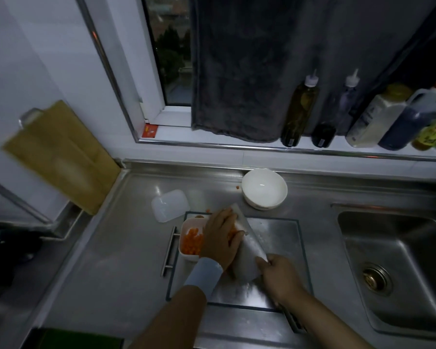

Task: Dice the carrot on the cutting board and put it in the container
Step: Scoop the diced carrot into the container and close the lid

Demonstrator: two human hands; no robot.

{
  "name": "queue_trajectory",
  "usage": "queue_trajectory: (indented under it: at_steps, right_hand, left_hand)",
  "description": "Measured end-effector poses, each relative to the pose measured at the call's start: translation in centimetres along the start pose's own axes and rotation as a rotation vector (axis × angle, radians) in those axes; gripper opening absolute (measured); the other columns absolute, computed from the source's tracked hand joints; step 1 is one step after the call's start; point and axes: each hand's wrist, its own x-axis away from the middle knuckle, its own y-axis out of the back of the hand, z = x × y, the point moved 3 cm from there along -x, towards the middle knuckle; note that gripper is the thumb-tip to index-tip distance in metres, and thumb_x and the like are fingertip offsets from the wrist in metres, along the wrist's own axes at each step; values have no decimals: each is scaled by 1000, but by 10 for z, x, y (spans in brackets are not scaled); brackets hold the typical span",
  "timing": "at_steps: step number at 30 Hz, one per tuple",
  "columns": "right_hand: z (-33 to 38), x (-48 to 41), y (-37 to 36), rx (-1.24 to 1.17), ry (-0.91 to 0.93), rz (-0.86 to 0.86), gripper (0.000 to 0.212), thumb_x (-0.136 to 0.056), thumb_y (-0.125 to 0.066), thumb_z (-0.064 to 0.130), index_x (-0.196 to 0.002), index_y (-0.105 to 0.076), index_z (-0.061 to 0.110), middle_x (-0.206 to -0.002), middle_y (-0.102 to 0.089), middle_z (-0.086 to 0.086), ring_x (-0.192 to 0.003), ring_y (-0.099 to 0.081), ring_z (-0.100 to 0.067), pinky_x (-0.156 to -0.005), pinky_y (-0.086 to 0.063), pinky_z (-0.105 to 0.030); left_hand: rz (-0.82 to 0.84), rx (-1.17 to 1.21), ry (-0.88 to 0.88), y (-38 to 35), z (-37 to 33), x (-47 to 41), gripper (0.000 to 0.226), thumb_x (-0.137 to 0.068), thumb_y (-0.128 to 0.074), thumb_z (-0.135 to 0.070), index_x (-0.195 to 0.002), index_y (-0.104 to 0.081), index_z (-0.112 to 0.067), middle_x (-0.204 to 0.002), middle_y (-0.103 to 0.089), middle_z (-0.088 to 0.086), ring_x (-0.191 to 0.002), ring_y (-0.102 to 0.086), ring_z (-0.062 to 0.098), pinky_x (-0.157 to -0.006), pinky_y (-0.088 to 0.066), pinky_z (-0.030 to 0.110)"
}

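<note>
Right hand (278,275) gripping tilted cleaver (247,250) — carrot dice (192,241) in container (186,229)

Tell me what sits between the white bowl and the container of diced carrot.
In the head view, the left hand and the raised end of the flexible cutting sheet lie between the white bowl and the container, with bare steel counter beyond.

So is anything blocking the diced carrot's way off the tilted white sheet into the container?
Nothing visible. The left hand pushes the dice down the sheet, whose lower edge meets the open container. Its lid lies apart on the counter.
</note>
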Motion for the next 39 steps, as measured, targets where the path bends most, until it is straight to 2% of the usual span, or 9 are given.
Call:
queue_trajectory:
  at_steps: [6,10,15,17,23,26,28,32,39]
  right_hand:
    - [19,3,-17,161,20,-10,31,-97,-53,32,-74,-64,15,-68,-62,3,-61,-57,-6,-47,-33,-15]
    - [20,3,-15,213,33,-41,29,-97,-52,32,-78,-66,16,-71,-62,2,-63,-56,-6,-49,-33,-16]
    - [7,5,3,208,11,-95,31,-97,-52,31,-69,-60,19,-70,-60,-1,-67,-56,-17,-55,-36,-23]
    - [-6,10,15,188,-29,-133,31,-98,-51,29,-70,-59,18,-73,-61,-3,-67,-54,-18,-60,-37,-30]
    - [-63,19,35,177,-149,-226,34,-99,-49,28,-68,-55,14,-82,-66,-15,-91,-63,-35,-70,-35,-30]
    - [-84,22,32,151,-176,-240,34,-100,-48,27,-71,-56,12,-75,-59,-10,-90,-63,-35,-69,-34,-30]
    - [-93,24,27,136,-177,-245,35,-100,-49,28,-68,-52,14,-82,-65,-16,-92,-63,-36,-69,-34,-30]
    - [-101,21,15,93,-160,-223,27,-99,-51,28,-75,-54,16,-93,-70,-19,-94,-64,-36,-71,-38,-30]
    - [-91,7,9,36,-89,-161,16,-99,-52,28,-86,-59,23,-85,-68,-5,-78,-60,-21,-67,-38,-24]
  left_hand:
    - [-26,-52,193,23,39,21,22,-90,-57,-21,-109,-67,-13,-117,-60,6,-110,-55,26,-102,-41,34]
    - [6,-40,305,29,57,29,21,-88,-56,-19,-105,-67,-15,-113,-58,5,-101,-57,23,-90,-50,33]
    - [-57,-102,161,32,42,28,27,-85,-49,-24,-96,-70,-10,-108,-64,9,-99,-61,27,-92,-50,37]
    - [-47,-64,87,26,20,35,33,-89,-41,-31,-101,-67,-15,-107,-64,4,-98,-61,22,-92,-48,32]
    - [322,-59,-231,-29,-22,73,36,-91,-47,-33,-124,-54,-21,-134,-48,-3,-127,-40,16,-106,-34,39]
    - [473,-291,-128,-52,-15,76,72,-82,-44,-56,-144,-31,-22,-154,-21,1,-145,-8,25,-116,-14,47]
    - [521,-359,-13,-62,-6,70,85,-80,-41,-64,-149,-20,-19,-157,-10,5,-145,2,29,-115,-14,51]
    - [499,-357,163,-73,-1,52,87,-89,-40,-59,-152,2,-15,-158,13,5,-144,14,28,-118,0,42]
    - [472,-268,353,-84,-5,15,82,-93,-30,-60,-152,6,-16,-159,12,2,-144,15,21,-118,6,39]
